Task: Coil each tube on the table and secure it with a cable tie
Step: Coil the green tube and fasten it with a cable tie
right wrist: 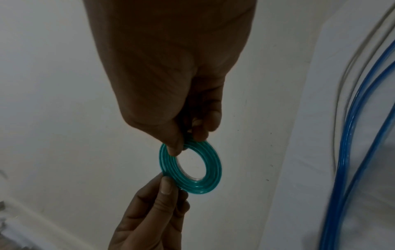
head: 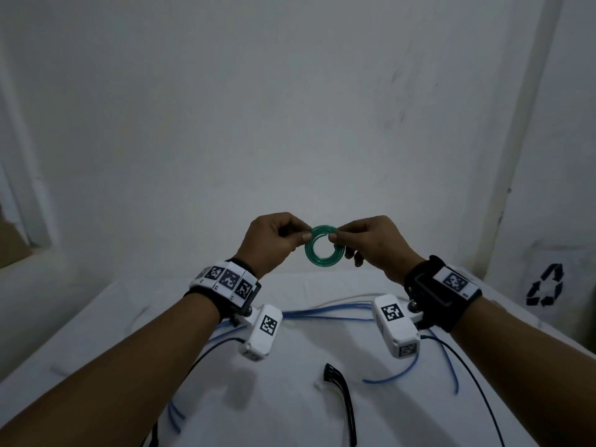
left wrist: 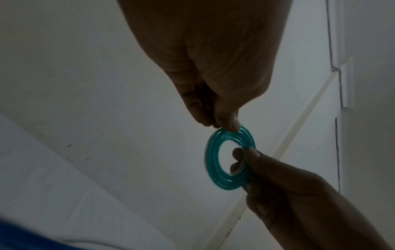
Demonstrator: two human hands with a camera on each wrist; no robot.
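A green tube wound into a flat coil (head: 322, 262) is held upright in the air above the white table (head: 290, 398). My left hand (head: 304, 236) pinches the coil's left edge between thumb and fingers. My right hand (head: 335, 235) pinches its right edge the same way. The left wrist view shows the coil (left wrist: 210, 162) under my left thumb, with the right hand (left wrist: 278, 186) gripping from below. The right wrist view shows the coil (right wrist: 213, 165), my right hand (right wrist: 177, 148) and the left hand (right wrist: 160, 194). Whether a tie is on the coil cannot be told.
Loose blue tubes (head: 322, 314) and a white tube (head: 342, 300) lie uncoiled across the table, also seen at the side as blue tubes (right wrist: 352, 135). A bundle of black cable ties (head: 342, 391) lies near the front. A wall stands close behind, and a bag with a recycling mark (head: 545, 285) is at the right.
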